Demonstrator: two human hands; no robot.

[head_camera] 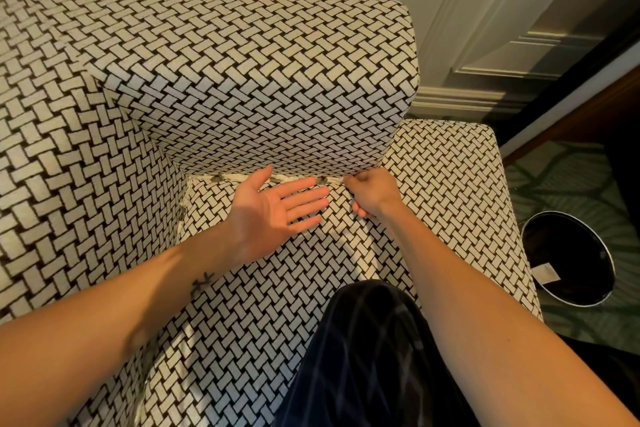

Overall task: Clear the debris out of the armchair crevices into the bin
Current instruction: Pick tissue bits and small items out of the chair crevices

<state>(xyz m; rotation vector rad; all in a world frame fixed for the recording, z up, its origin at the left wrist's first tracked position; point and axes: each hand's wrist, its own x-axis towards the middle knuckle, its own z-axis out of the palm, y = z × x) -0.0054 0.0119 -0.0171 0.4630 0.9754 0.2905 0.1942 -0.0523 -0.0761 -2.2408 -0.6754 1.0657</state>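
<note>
We look down from head height onto an armchair (242,80) covered in a cream and black basket-weave fabric. Its seat (263,305) fills the middle of the view, and an upright padded panel (277,87) rises at 12 o'clock.

Where seat and panel meet, a crevice (242,177) runs from 9 to 3 o'clock. In it lie 3 small grey lumps of debris (322,180), spaced along a pale cord-like edge.

The left hand (273,210) rests palm up on the seat just below the crevice. Its fingers are straight and slightly spread, pointing toward 3 o'clock, and it holds nothing. The left forearm carries a small dark mark (203,282) that we cannot read.

The right hand (372,192) sits at the 3 o'clock end of the crevice, beside the nearest lump. Its fingers are curled and its fingertips are tucked against the seam. We cannot tell whether they pinch anything.

A knee in dark patterned cloth (363,357) presses on the seat at 6 o'clock.

The bin (568,253), round with a dark inside and a pale rim, stands on green patterned carpet (561,184) at 4 o'clock, just beside the chair. A pale slip (546,273) lies on its rim, too small to read. A white panelled door (485,10) stands at 1 o'clock.
</note>
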